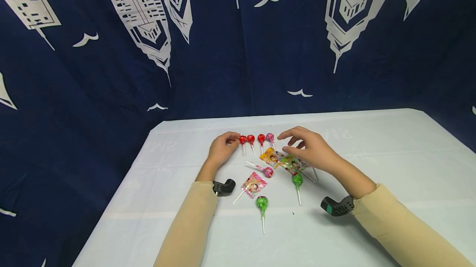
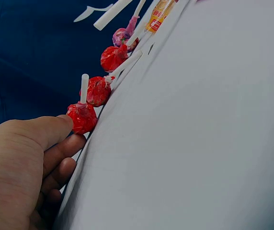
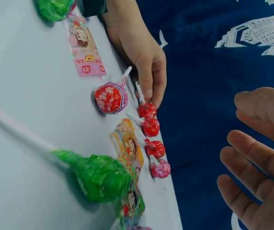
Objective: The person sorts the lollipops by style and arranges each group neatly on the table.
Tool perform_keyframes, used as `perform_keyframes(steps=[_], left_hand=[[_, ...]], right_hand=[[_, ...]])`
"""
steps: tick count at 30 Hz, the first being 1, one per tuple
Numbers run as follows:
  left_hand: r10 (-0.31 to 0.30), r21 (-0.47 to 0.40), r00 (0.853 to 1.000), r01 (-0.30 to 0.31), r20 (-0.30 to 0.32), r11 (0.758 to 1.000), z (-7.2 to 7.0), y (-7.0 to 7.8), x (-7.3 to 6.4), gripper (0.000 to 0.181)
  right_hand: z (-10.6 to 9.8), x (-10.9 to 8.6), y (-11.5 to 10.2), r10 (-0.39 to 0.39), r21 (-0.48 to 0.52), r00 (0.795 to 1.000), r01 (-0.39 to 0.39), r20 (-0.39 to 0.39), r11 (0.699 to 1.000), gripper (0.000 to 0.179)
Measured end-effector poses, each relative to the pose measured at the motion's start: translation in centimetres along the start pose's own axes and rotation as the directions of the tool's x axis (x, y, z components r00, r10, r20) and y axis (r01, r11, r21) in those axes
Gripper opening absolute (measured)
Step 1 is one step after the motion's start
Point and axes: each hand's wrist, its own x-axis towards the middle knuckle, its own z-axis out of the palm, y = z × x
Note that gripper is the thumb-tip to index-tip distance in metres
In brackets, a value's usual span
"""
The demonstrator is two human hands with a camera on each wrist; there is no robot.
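My left hand (image 1: 222,148) pinches the wrapped head of the leftmost red lollipop (image 2: 82,118) between thumb and fingers. Beside it, a second red lollipop (image 1: 251,139), a third red lollipop (image 1: 261,139) and a pink-purple lollipop (image 1: 270,137) form a row, sticks toward me. My right hand (image 1: 310,147) hovers to the right of the row, fingers loosely bent and nothing in them. Below that hand lie an orange flat-wrapped candy (image 1: 269,156) and a green flat-wrapped candy (image 1: 289,163), the latter partly overlapped by other pieces.
Nearer me on the white table (image 1: 148,225) lie a red-pink lollipop (image 1: 268,172), a pink flat-wrapped lollipop (image 1: 253,184) and two green lollipops, one lower (image 1: 262,203) and one to the right (image 1: 297,179). A dark blue patterned curtain (image 1: 238,60) hangs behind the table.
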Motion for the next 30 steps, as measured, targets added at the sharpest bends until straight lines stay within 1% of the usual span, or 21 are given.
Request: perform_keyframes(steps=[10, 17, 22, 27, 30], left_hand=[[0.003, -0.004, 1.000, -0.003, 0.001, 1.000, 0.1, 0.0, -0.1, 0.025], [0.003, -0.006, 1.000, -0.003, 0.010, 1.000, 0.2, 0.0, 0.1, 0.026], [0.010, -0.010, 1.000, -0.010, 0.009, 1.000, 0.1, 0.0, 0.1, 0.026], [0.006, -0.007, 1.000, -0.006, 0.003, 1.000, 0.1, -0.1, 0.1, 0.026], [0.002, -0.001, 1.000, -0.002, 0.001, 1.000, 0.1, -0.1, 0.1, 0.025]], right_hand=[[-0.1, -2.7, 0.9, 0.022, 0.010, 0.999, -0.022, 0.023, 1.000, 0.029], [0.4, -4.4, 1.8, -0.009, 0.034, 0.999, 0.008, 0.038, 0.999, 0.032], [0.9, -5.1, 2.3, -0.017, 0.071, 0.998, 0.013, 0.057, 0.997, 0.031], [1.4, -5.3, 3.0, -0.012, 0.069, 0.998, 0.008, 0.058, 0.998, 0.028], [1.7, -5.4, 3.5, -0.008, 0.080, 0.997, 0.002, 0.071, 0.997, 0.029]])
